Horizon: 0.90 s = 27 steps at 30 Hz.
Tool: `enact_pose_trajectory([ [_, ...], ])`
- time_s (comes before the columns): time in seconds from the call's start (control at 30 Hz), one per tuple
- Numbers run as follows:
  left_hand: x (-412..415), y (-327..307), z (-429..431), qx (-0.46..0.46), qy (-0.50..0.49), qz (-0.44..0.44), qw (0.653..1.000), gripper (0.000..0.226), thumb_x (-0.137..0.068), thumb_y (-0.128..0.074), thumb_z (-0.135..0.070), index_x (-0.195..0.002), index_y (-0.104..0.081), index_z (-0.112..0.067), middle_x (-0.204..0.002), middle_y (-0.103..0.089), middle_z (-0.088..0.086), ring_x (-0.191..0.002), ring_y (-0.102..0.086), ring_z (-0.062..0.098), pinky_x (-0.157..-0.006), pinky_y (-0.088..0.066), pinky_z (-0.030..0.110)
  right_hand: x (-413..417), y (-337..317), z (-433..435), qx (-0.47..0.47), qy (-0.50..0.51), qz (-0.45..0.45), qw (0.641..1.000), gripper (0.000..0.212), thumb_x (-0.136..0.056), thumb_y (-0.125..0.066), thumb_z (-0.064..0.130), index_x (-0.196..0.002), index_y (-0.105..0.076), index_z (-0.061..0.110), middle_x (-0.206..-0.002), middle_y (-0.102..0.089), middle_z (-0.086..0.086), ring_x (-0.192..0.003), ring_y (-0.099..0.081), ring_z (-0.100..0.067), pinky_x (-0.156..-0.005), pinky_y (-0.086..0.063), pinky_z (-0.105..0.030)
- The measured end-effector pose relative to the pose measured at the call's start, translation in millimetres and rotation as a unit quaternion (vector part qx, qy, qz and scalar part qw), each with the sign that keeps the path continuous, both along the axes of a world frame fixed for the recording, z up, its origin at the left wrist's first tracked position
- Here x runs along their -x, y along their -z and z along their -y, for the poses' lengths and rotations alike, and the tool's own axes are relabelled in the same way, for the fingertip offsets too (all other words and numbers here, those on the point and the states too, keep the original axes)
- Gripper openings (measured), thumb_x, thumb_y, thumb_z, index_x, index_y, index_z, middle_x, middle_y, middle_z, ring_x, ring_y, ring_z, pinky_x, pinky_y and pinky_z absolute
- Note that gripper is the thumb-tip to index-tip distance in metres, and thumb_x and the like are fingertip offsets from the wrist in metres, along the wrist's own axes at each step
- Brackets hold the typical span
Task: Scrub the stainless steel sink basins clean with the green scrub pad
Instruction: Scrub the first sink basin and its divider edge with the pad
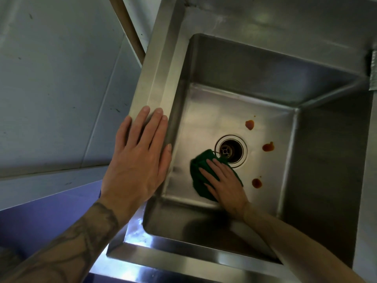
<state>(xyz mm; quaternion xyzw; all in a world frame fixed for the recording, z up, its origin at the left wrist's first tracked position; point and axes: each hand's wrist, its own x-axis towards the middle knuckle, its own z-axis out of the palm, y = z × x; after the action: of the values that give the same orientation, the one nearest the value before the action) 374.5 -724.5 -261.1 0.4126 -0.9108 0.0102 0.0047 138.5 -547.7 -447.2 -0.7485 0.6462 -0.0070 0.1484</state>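
Observation:
A deep stainless steel sink basin [204, 111] fills the middle of the view. Its round drain [231, 150] sits at the centre of the floor. My right hand [223, 180] lies flat with straight fingers on the green scrub pad [199, 172], pressing it to the basin floor just left of and below the drain. Three reddish-brown stains mark the floor to the right of the drain: a first stain [249, 124], a second stain [268, 147] and a third stain [256, 183]. My left hand [138, 156] rests flat, fingers straight, on the basin's left rim [155, 82].
A grey floor [57, 82] lies beyond the left rim. A brown pole [128, 27] leans at the upper left. The front rim [183, 260] of the sink runs along the bottom. A steel wall [336, 180] closes the basin on the right.

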Motion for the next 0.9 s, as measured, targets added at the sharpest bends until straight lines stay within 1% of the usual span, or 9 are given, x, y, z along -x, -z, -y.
enact_pose_trajectory([
  [0.1, 0.3, -0.2, -0.6, 0.000, -0.003, -0.007, 1.000, 0.060, -0.114, -0.029, -0.037, -0.161, -0.035, -0.001, -0.169, -0.034, 0.020, -0.161, -0.025, 0.037, -0.127, -0.025, 0.060, 7.7, 4.5, -10.9, -0.013, -0.031, 0.008, 0.999, 0.063, -0.101, -0.056, 0.039, -0.158, -0.035, 0.024, -0.166, -0.033, -0.012, -0.155, -0.029, -0.031, -0.125, -0.023, -0.050],
  [0.23, 0.6, -0.9, 0.2, 0.002, -0.003, -0.016, 1.000, 0.059, -0.114, -0.031, -0.035, -0.160, -0.036, 0.000, -0.168, -0.036, 0.020, -0.160, -0.026, 0.038, -0.126, -0.026, 0.060, 53.5, 2.3, -51.1, -0.026, -0.133, -0.017, 0.991, 0.072, -0.094, -0.062, 0.041, -0.158, -0.030, 0.028, -0.165, -0.036, -0.010, -0.152, -0.034, -0.030, -0.121, -0.033, -0.051],
  [0.4, 0.9, -1.4, 0.5, 0.004, -0.004, -0.014, 1.000, 0.058, -0.114, -0.031, -0.035, -0.160, -0.037, 0.000, -0.168, -0.036, 0.020, -0.160, -0.027, 0.038, -0.127, -0.026, 0.060, 37.8, 2.9, -27.6, -0.008, 0.074, 0.008, 0.997, 0.072, -0.095, -0.068, 0.028, -0.158, -0.034, 0.021, -0.165, -0.033, -0.014, -0.153, -0.032, -0.034, -0.122, -0.033, -0.056],
  [0.43, 0.8, -1.3, 0.4, 0.003, -0.003, -0.015, 1.000, 0.059, -0.114, -0.031, -0.035, -0.160, -0.037, 0.000, -0.168, -0.036, 0.020, -0.160, -0.027, 0.038, -0.127, -0.026, 0.060, 32.0, 3.7, -27.2, -0.004, 0.075, 0.008, 0.997, 0.072, -0.095, -0.068, 0.028, -0.158, -0.036, 0.019, -0.165, -0.033, -0.015, -0.153, -0.032, -0.035, -0.122, -0.032, -0.057],
  [0.53, 1.3, -1.1, 0.0, 0.002, -0.003, -0.020, 1.000, 0.059, -0.113, -0.031, -0.035, -0.160, -0.037, 0.000, -0.168, -0.036, 0.020, -0.160, -0.027, 0.038, -0.127, -0.025, 0.060, 42.1, 1.3, -45.2, -0.014, -0.050, -0.008, 0.999, 0.071, -0.092, -0.067, 0.034, -0.156, -0.039, 0.021, -0.164, -0.036, -0.015, -0.151, -0.035, -0.034, -0.120, -0.033, -0.055],
  [0.6, 0.4, -0.6, 0.3, 0.001, -0.001, -0.018, 1.000, 0.059, -0.113, -0.031, -0.036, -0.160, -0.037, 0.000, -0.168, -0.035, 0.020, -0.160, -0.026, 0.038, -0.128, -0.024, 0.059, 65.5, -5.1, -55.3, -0.016, -0.078, -0.029, 0.996, 0.074, -0.088, -0.071, 0.034, -0.155, -0.040, 0.023, -0.161, -0.041, -0.015, -0.148, -0.039, -0.034, -0.118, -0.035, -0.055],
  [0.73, -0.1, -1.1, 0.9, 0.006, -0.001, -0.015, 1.000, 0.059, -0.114, -0.030, -0.036, -0.160, -0.037, 0.000, -0.167, -0.037, 0.020, -0.159, -0.027, 0.038, -0.127, -0.024, 0.059, 77.0, -18.4, -59.6, -0.024, 0.170, -0.015, 0.985, 0.072, -0.090, -0.076, 0.014, -0.155, -0.044, 0.015, -0.163, -0.036, -0.020, -0.150, -0.036, -0.040, -0.120, -0.031, -0.057],
  [0.77, 0.7, -1.6, 0.9, 0.006, -0.002, -0.014, 1.000, 0.059, -0.114, -0.029, -0.036, -0.160, -0.037, 0.000, -0.167, -0.037, 0.020, -0.159, -0.027, 0.039, -0.127, -0.024, 0.059, 70.3, -19.1, -56.2, -0.023, 0.192, -0.011, 0.981, 0.070, -0.092, -0.074, 0.013, -0.155, -0.043, 0.013, -0.163, -0.034, -0.022, -0.151, -0.033, -0.040, -0.120, -0.030, -0.059],
  [0.9, 1.5, -1.7, 0.5, 0.006, 0.000, -0.014, 1.000, 0.059, -0.114, -0.028, -0.036, -0.159, -0.038, 0.001, -0.167, -0.037, 0.020, -0.159, -0.027, 0.038, -0.127, -0.025, 0.060, 54.3, -16.5, -51.1, -0.061, 0.103, 0.002, 0.993, 0.070, -0.096, -0.070, 0.022, -0.159, -0.038, 0.016, -0.167, -0.029, -0.018, -0.154, -0.027, -0.037, -0.122, -0.031, -0.059],
])
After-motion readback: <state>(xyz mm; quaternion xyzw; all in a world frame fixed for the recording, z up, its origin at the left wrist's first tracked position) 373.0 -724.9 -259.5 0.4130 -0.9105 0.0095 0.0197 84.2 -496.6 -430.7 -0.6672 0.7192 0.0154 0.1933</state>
